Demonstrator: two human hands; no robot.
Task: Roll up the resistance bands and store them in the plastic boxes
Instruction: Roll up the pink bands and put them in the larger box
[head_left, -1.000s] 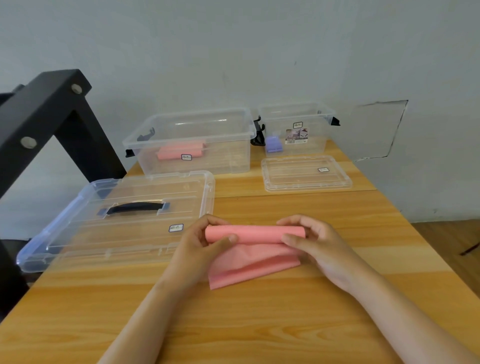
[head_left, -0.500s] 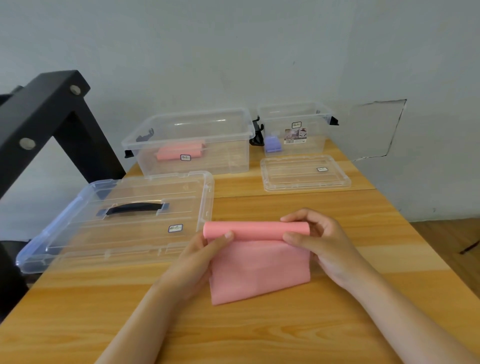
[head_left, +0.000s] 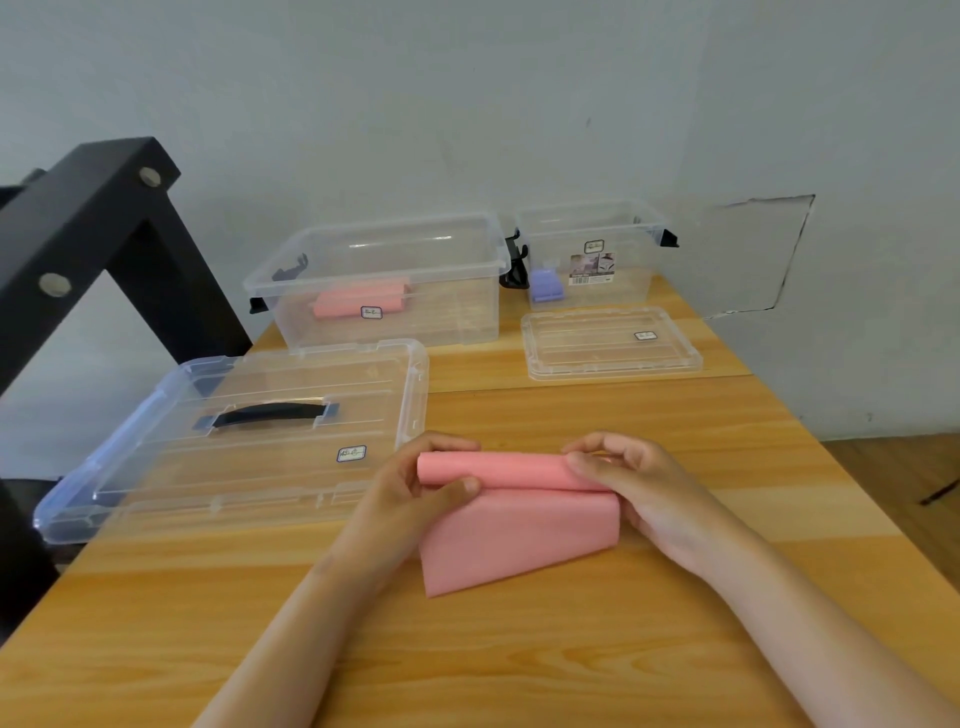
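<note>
A pink resistance band (head_left: 514, 525) lies on the wooden table (head_left: 519, 665), its far part wound into a roll and its near part flat. My left hand (head_left: 410, 488) pinches the roll's left end between thumb and fingers. My right hand (head_left: 639, 483) grips the roll's right end. Behind, a large clear box (head_left: 467, 322) holds a rolled pink band (head_left: 358, 301). A smaller clear box (head_left: 628, 280) to its right holds a rolled purple band (head_left: 546, 286).
The large box's clear lid (head_left: 156, 467) with a black handle lies at the left, close to my left hand. A small clear lid (head_left: 613, 343) lies in front of the small box. A black metal frame (head_left: 78, 234) stands at the far left. The wall is just behind the boxes.
The flat tail of the band is longer than one second ago; the roll has shifted slightly away from me. Both hands stay on the roll's ends.
</note>
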